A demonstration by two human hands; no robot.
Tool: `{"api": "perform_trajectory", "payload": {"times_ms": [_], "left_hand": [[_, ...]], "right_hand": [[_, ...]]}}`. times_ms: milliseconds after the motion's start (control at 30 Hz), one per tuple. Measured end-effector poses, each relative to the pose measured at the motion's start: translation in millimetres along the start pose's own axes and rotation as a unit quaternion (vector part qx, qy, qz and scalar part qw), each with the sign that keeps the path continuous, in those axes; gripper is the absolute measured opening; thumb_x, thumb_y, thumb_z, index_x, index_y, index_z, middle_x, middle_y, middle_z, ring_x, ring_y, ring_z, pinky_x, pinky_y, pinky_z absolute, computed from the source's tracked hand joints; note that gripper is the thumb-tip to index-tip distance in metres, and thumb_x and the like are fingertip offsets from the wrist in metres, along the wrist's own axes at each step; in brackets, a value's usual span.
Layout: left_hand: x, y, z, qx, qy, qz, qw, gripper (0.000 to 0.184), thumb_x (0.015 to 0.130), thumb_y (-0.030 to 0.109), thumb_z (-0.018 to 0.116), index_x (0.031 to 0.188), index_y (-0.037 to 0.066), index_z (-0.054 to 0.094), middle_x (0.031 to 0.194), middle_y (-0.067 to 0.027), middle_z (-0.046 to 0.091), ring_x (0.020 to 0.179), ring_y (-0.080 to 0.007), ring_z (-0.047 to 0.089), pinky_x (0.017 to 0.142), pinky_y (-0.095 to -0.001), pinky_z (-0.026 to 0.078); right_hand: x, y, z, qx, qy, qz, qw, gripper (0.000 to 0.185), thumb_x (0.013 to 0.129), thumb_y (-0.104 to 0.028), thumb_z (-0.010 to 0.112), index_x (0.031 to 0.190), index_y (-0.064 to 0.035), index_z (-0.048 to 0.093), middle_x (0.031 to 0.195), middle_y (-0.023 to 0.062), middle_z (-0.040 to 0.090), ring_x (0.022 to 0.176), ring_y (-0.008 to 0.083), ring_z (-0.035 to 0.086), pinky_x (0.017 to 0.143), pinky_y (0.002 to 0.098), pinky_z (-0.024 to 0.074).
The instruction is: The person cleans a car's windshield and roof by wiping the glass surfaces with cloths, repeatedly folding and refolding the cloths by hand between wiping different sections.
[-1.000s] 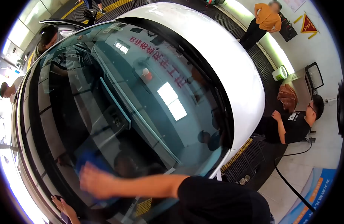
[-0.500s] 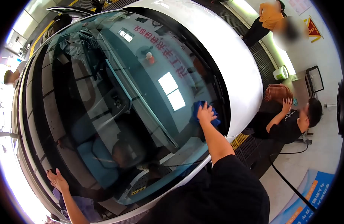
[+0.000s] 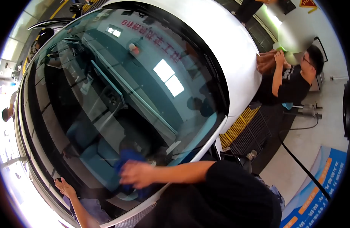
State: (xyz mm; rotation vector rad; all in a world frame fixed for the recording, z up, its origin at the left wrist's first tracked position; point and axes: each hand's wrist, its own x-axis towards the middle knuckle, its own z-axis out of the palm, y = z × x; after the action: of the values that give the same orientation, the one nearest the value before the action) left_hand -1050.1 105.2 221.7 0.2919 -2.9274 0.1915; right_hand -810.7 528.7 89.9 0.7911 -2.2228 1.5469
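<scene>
Blurred blue cloth [image 3: 131, 155] against the glossy windshield [image 3: 144, 81]

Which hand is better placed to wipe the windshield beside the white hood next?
Right, I'd judge. The right hand has the blue cloth at the windshield and is nearer the white hood. The left hand is farther off, toward the roof side, with no cloth visible in it.

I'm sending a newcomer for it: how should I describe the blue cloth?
Start with the white car and find its windshield. Near the glass's bottom edge in the view, the wearer's right hand is on a blue cloth. Its deep blue sets it apart from the paler teal seats behind the glass.
</scene>
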Motion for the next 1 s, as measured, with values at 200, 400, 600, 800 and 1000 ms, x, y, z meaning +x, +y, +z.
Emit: {"api": "perform_trajectory", "payload": {"times_ms": [200,400,600,800,1000], "left_hand": [[16.7,-13.5,17.1,0.038,0.01,0.0,0.999,0.08,0.097,0.067,0.029,0.149,0.007,0.035,0.157,-0.0118,0.03,0.142,-0.0344,0.031,0.113,-0.0537,0.024],[52.7,-13.0,7.4,-0.114,-0.115,-0.034,0.986,0.079,0.097,0.063,0.037,0.147,0.003,0.036,0.148,-0.0188,0.04,0.135,-0.0369,0.038,0.109,-0.0505,0.03],[-175.4,331.6,-73.9,-0.33,-0.188,0.439,0.815,0.085,0.096,0.06,0.042,0.148,-0.006,0.029,0.157,-0.0232,0.026,0.145,-0.0374,0.026,0.118,-0.0493,0.017],[-294.4,394.7,-48.7,-0.037,-0.367,0.587,0.72,0.1,0.071,0.035,0.075,0.148,-0.006,0.026,0.155,-0.0288,0.024,0.146,-0.0441,0.02,0.119,-0.0561,0.012],[-391.6,460.3,-8.4,-0.01,-0.335,0.627,0.703,0.112,0.074,0.055,0.071,0.15,-0.008,0.018,0.154,-0.0385,0.01,0.146,-0.0528,0.003,0.115,-0.063,0.004]], "right_hand": [[-206.1,69.2,-176.1,-0.368,0.204,0.469,0.777,0.058,0.072,-0.032,0.072,0.128,-0.0229,0.059,0.133,0.0094,0.051,0.129,0.0336,0.042,0.111,0.0565,0.0216],[-182.3,59.0,-154.3,-0.401,0.19,0.6,0.666,0.066,0.08,-0.034,0.063,0.14,-0.0134,0.045,0.139,0.0151,0.044,0.126,0.0402,0.039,0.109,0.0651,0.0175],[-31.3,10.9,-48.8,-0.027,0.059,0.016,0.998,0.068,0.065,-0.033,0.071,0.125,-0.0041,0.056,0.136,0.0198,0.05,0.136,0.0461,0.035,0.117,0.0622,0.0163],[-123.7,62.3,-122.9,0.021,0.109,0.01,0.994,0.055,0.071,-0.031,0.071,0.12,-0.0091,0.062,0.142,0.0157,0.047,0.144,0.0391,0.027,0.117,0.0589,0.0175],[-251.5,87.8,-261.9,0.453,0.226,0.273,0.818,0.03,0.092,-0.012,0.062,0.122,-0.0047,0.066,0.145,0.0139,0.051,0.14,0.0293,0.04,0.116,0.0491,0.0256]]}}
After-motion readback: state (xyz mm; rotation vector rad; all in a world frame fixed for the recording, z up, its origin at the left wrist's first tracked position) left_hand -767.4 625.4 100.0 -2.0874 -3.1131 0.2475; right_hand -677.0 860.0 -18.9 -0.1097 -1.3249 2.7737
